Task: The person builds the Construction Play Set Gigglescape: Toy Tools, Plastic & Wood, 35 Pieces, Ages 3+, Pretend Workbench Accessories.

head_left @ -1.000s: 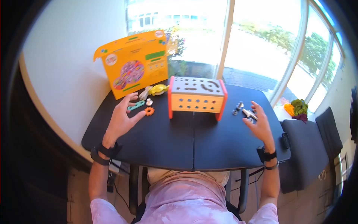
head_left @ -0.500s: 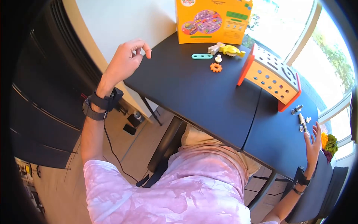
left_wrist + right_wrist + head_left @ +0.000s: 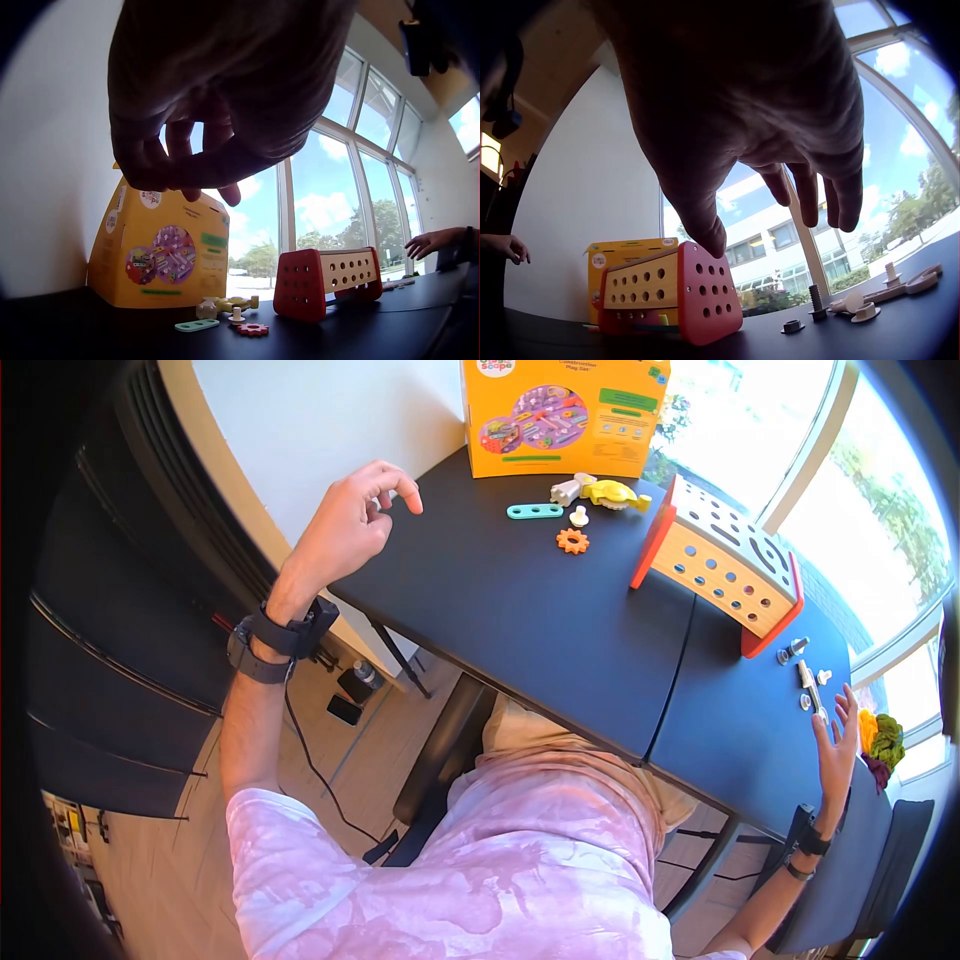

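My left hand (image 3: 345, 530) hovers above the table's left edge, fingers loosely bent, holding nothing. Nearest it lie a teal strip with holes (image 3: 535, 511), an orange gear (image 3: 573, 541) and a white peg (image 3: 579, 516). My right hand (image 3: 838, 750), fingers spread and empty, is raised near the table's right end beside a pale wrench-like piece (image 3: 900, 289), a dark bolt (image 3: 817, 304) and small nuts. Between the hands stands a wooden bench (image 3: 728, 575) with red sides and a holed grey top. In the right wrist view my right hand (image 3: 757, 97) is over the small parts.
A tall orange box (image 3: 563, 420) stands at the back of the dark table (image 3: 500, 600), with yellow (image 3: 612, 494) and whitish pieces at its foot. Coloured cloth (image 3: 882, 745) lies beyond the right end near a grey chair (image 3: 835, 870). Large windows rise behind.
The head view has swung leftward, so the table appears tilted and shifted right. My left hand has moved away from the teal strip, out toward the left edge, its fingers more bent.
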Tool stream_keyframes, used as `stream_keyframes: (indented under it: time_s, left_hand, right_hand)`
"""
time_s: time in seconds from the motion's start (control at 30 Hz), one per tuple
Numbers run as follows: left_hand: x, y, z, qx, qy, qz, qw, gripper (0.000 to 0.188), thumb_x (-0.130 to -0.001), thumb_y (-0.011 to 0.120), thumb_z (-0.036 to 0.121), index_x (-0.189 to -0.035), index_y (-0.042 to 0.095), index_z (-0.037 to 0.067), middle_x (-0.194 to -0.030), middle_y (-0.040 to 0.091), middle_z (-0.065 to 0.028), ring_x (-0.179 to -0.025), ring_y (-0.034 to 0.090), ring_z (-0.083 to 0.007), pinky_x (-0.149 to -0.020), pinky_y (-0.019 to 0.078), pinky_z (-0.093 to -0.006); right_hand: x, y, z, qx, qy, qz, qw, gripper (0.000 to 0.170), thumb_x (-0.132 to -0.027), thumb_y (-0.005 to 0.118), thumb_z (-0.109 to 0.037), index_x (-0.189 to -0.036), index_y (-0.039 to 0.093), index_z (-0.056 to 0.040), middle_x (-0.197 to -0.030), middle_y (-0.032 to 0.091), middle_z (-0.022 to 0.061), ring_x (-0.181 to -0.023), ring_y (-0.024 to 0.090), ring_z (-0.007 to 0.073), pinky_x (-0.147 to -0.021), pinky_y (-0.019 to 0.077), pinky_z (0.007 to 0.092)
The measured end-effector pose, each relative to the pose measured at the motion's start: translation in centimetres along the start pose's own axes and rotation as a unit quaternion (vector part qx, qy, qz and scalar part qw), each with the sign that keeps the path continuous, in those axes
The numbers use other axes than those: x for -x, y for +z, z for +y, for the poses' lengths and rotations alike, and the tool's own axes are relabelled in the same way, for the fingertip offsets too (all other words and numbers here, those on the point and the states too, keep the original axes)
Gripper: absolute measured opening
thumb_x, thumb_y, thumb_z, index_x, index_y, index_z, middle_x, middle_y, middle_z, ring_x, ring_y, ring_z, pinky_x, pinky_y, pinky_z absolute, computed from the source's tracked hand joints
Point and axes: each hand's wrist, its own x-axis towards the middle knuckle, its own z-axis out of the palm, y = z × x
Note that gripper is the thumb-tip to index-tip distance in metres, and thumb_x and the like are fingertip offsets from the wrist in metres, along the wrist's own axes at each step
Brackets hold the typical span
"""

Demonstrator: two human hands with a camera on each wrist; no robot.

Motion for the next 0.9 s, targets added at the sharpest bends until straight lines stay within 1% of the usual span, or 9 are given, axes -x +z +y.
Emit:
stream_keyframes:
  time_s: [0.2, 0.47, 0.57, 0.67, 0.7, 0.8, 0.83, 0.9]
  left_hand:
    - [-0.2, 0.6, 0.2, 0.001, 0.005, -0.010, 1.000, 0.040, -0.080, 0.047, -0.020, -0.096, 0.070, 0.007, -0.120, 0.072, 0.0002, -0.090, 0.053, -0.0135, -0.073, 0.0451, -0.0274]
    - [0.3, 0.3, 0.3, 0.013, 0.001, 0.008, 1.000, 0.044, -0.078, 0.043, -0.023, -0.095, 0.071, 0.006, -0.118, 0.072, -0.0005, -0.083, 0.046, -0.0134, -0.075, 0.0405, -0.0270]
    - [0.4, 0.4, 0.3, 0.019, 0.014, 0.016, 1.000, 0.046, -0.078, 0.041, -0.025, -0.095, 0.070, 0.005, -0.113, 0.071, -0.0019, -0.082, 0.045, -0.0142, -0.075, 0.0391, -0.0276]
    - [0.2, 0.5, 0.3, 0.012, 0.025, 0.019, 0.999, 0.048, -0.077, 0.039, -0.026, -0.095, 0.070, 0.005, -0.108, 0.069, -0.0030, -0.082, 0.046, -0.0154, -0.074, 0.0375, -0.0284]
    - [0.1, 0.7, 0.2, 0.013, 0.024, 0.024, 0.999, 0.048, -0.076, 0.037, -0.027, -0.095, 0.069, 0.004, -0.104, 0.066, -0.0045, -0.082, 0.046, -0.0168, -0.074, 0.0367, -0.0285]
    - [-0.2, 1.1, -0.2, 0.014, 0.054, 0.026, 0.998, 0.047, -0.076, 0.038, -0.027, -0.095, 0.069, 0.003, -0.104, 0.065, -0.0050, -0.082, 0.046, -0.0171, -0.075, 0.0362, -0.0283]
    - [-0.2, 1.2, 0.2, 0.014, 0.056, 0.027, 0.998, 0.045, -0.074, 0.038, -0.027, -0.094, 0.067, 0.001, -0.102, 0.064, -0.0068, -0.083, 0.049, -0.0182, -0.076, 0.0365, -0.0287]
    - [-0.3, 1.5, 0.2, 0.021, 0.079, 0.029, 0.996, 0.044, -0.073, 0.038, -0.026, -0.094, 0.066, 0.001, -0.101, 0.063, -0.0075, -0.085, 0.051, -0.0190, -0.077, 0.0371, -0.0291]
  right_hand:
    - [0.5, -0.3, 0.3, -0.006, 0.000, 0.001, 1.000, 0.078, -0.103, 0.078, -0.022, -0.172, 0.042, -0.0171, -0.158, 0.054, 0.0187, -0.149, 0.051, 0.0332, -0.127, 0.0410, 0.0528]
    - [0.6, 0.0, -2.0, 0.008, 0.001, -0.006, 1.000, 0.079, -0.101, 0.079, -0.020, -0.171, 0.042, -0.0159, -0.158, 0.055, 0.0184, -0.150, 0.050, 0.0339, -0.127, 0.0409, 0.0532]
    - [0.8, -0.1, -3.3, 0.013, -0.003, -0.002, 1.000, 0.078, -0.100, 0.080, -0.020, -0.170, 0.045, -0.0150, -0.157, 0.057, 0.0177, -0.150, 0.051, 0.0334, -0.126, 0.0422, 0.0524]
    - [0.9, -0.4, -3.4, 0.027, -0.007, 0.013, 1.000, 0.078, -0.099, 0.081, -0.022, -0.169, 0.046, -0.0143, -0.156, 0.058, 0.0175, -0.146, 0.055, 0.0335, -0.124, 0.0445, 0.0513]
    - [1.0, -0.7, -3.3, 0.033, -0.009, 0.017, 0.999, 0.079, -0.098, 0.082, -0.022, -0.168, 0.047, -0.0141, -0.155, 0.058, 0.0176, -0.146, 0.055, 0.0336, -0.123, 0.0454, 0.0512]
    - [1.4, -1.5, -2.8, 0.045, -0.008, 0.030, 0.999, 0.081, -0.097, 0.084, -0.024, -0.168, 0.047, -0.0134, -0.153, 0.060, 0.0181, -0.143, 0.057, 0.0344, -0.121, 0.0477, 0.0512]
    - [1.5, -1.8, -2.7, 0.049, -0.007, 0.035, 0.998, 0.081, -0.096, 0.084, -0.024, -0.168, 0.047, -0.0132, -0.152, 0.061, 0.0183, -0.142, 0.058, 0.0347, -0.120, 0.0484, 0.0511]
    - [1.7, -2.0, -2.9, 0.047, -0.003, 0.036, 0.998, 0.081, -0.095, 0.085, -0.025, -0.166, 0.048, -0.0122, -0.150, 0.062, 0.0189, -0.140, 0.060, 0.0341, -0.118, 0.0495, 0.0505]
